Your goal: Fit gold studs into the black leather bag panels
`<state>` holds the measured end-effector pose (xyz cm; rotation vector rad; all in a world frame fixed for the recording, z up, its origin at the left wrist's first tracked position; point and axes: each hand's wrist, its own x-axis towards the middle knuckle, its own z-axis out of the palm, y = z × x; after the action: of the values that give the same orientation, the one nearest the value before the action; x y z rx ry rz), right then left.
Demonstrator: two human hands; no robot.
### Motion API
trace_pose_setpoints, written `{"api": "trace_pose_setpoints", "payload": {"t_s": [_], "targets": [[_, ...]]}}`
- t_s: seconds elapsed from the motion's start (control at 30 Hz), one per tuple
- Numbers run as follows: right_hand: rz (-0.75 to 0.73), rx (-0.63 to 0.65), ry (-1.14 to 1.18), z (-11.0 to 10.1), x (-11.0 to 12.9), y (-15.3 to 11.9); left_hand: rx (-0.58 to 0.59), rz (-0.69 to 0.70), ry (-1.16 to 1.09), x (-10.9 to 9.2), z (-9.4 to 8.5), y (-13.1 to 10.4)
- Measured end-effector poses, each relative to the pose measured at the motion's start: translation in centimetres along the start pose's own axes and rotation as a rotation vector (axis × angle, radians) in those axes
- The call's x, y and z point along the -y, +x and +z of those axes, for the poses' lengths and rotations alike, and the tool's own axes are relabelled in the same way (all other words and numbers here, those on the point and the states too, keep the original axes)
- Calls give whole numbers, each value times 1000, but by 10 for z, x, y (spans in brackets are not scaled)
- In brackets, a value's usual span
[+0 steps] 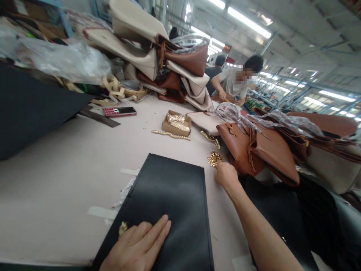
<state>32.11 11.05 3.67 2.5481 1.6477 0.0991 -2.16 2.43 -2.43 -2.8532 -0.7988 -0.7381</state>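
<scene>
Flat on the table lies a black leather-like panel [175, 188] with stitched-looking edges. My left hand [138, 244] rests on its lower part, two fingers stretched out and the others bent. A small gold-coloured metal piece [122, 229] shows at the outer side of that hand; whether the hand touches it I cannot tell. To the right of the panel, my right hand [227, 175] is closed at the near edge of a heap of small gold-coloured metal pieces [214, 158]. Its fingertips are hidden among or behind the pieces.
Behind the panel stand an open cardboard box [180, 131] of gold chains and a loose chain [170, 134]. A red phone [120, 111] lies back left. Brown bags [237, 143] crowd the right, above black material [276, 210]. Beige bags [135, 41] are piled behind; a co-worker [234, 82] leans beyond.
</scene>
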Motion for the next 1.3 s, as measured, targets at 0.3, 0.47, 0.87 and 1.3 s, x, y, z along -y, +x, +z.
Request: {"api": "trace_pose_setpoints", "payload": {"t_s": [0.3, 0.47, 0.87, 1.3], "targets": [[-131, 84, 347, -7, -2, -34, 131, -62, -156, -5, -14, 9], [-303, 400, 973, -9, 49, -105, 92, -21, -148, -4, -14, 10], [-514, 447, 707, -27, 95, -131, 59, 13, -162, -5, -12, 7], [-390, 638, 623, -26, 104, -113, 41, 22, -235, -3, -14, 7]]}}
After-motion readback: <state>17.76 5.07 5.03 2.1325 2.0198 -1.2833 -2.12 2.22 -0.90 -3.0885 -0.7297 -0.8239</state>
